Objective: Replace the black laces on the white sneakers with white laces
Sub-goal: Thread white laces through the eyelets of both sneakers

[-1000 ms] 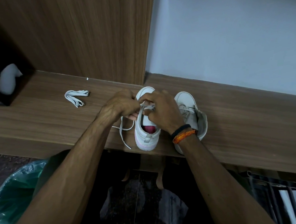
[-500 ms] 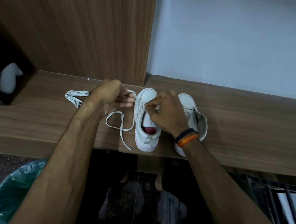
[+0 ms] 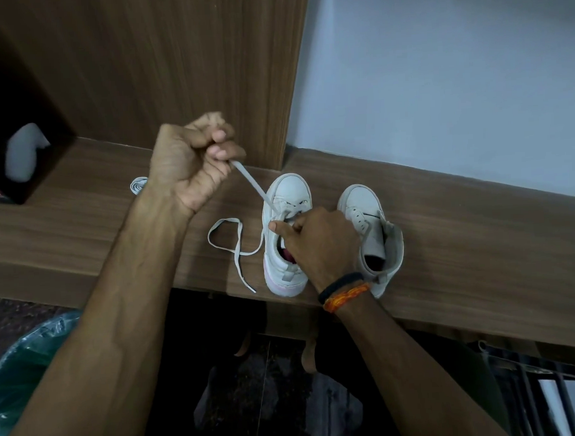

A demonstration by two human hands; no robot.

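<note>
White lace runs taut from the left sneaker at frame centre up to the left hand, fist curled round it; right hand pinches the eyelet area (second sneaker just right).

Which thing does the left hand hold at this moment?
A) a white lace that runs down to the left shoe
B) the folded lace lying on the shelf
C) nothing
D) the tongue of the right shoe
A: the left hand pinches a taut white lace that leads down into the eyelets of the left shoe.
</note>
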